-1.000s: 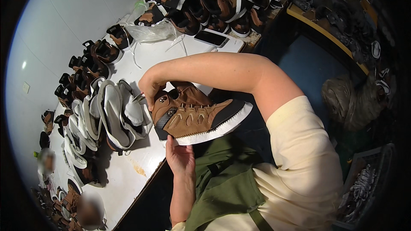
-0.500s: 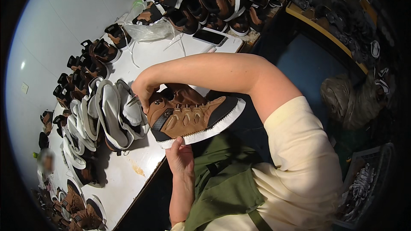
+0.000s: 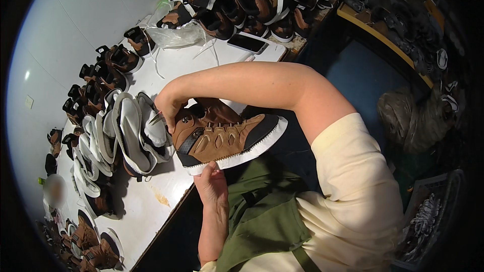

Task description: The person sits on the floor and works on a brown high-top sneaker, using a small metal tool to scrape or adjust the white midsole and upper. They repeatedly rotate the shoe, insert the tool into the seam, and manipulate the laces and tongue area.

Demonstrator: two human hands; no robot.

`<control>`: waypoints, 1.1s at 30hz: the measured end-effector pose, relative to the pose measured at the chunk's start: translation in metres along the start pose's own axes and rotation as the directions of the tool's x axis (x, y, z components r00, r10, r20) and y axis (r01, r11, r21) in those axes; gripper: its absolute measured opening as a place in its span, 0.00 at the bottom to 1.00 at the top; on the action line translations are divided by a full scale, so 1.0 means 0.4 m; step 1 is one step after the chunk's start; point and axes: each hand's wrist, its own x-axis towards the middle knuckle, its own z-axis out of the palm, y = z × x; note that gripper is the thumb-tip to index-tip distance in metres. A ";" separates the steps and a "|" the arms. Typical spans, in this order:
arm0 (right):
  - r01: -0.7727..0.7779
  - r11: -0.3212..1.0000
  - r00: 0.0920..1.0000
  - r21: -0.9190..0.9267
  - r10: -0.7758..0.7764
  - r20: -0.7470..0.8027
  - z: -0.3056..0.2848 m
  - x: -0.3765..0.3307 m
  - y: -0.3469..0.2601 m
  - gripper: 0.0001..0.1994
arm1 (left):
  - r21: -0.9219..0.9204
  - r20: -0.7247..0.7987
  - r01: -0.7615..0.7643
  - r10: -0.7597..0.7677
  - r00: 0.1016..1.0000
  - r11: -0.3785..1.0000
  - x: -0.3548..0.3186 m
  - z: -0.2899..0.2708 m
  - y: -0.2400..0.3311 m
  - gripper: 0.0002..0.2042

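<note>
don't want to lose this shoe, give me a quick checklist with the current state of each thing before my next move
1. Left hand on the brown shoe: ok, the thumb presses the white sole edge.
2. Right hand on the shoe: ok, touching the heel end.
3. Thin object by the right hand identified: cannot tell, mostly hidden.
4. Shoe clear of the whitish pieces: cannot tell, they look very close at the heel end.
5. Phone out of the way: ok, it lies on the white table beyond the right arm.
</note>
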 end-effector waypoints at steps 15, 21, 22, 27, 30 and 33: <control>0.026 0.991 1.000 0.132 -0.026 -0.002 0.006 0.011 0.030 0.27 | 0.056 -0.005 -0.008 0.008 1.000 0.998 0.001 -0.012 0.003 0.11; 0.059 0.983 0.998 0.176 -0.053 -0.040 0.013 0.007 0.037 0.26 | 0.061 0.009 -0.015 0.015 1.000 0.998 0.002 -0.018 0.001 0.11; 0.052 0.984 0.998 0.173 -0.045 -0.040 0.013 0.011 0.041 0.26 | 0.056 0.023 -0.013 0.012 1.000 0.998 0.004 -0.021 -0.002 0.11; 0.056 0.983 0.998 0.173 -0.050 -0.035 0.015 0.027 0.049 0.27 | 0.016 0.032 -0.008 0.008 0.999 1.000 0.004 -0.028 -0.004 0.06; 0.060 0.986 0.998 0.156 -0.055 -0.037 0.011 -0.001 0.050 0.28 | -0.032 0.038 0.015 -0.014 0.999 0.999 0.004 -0.022 -0.008 0.06; 0.008 0.994 0.998 0.109 -0.002 -0.057 0.017 -0.008 0.033 0.24 | -0.084 -0.001 0.055 -0.056 0.998 0.995 0.007 -0.034 -0.006 0.08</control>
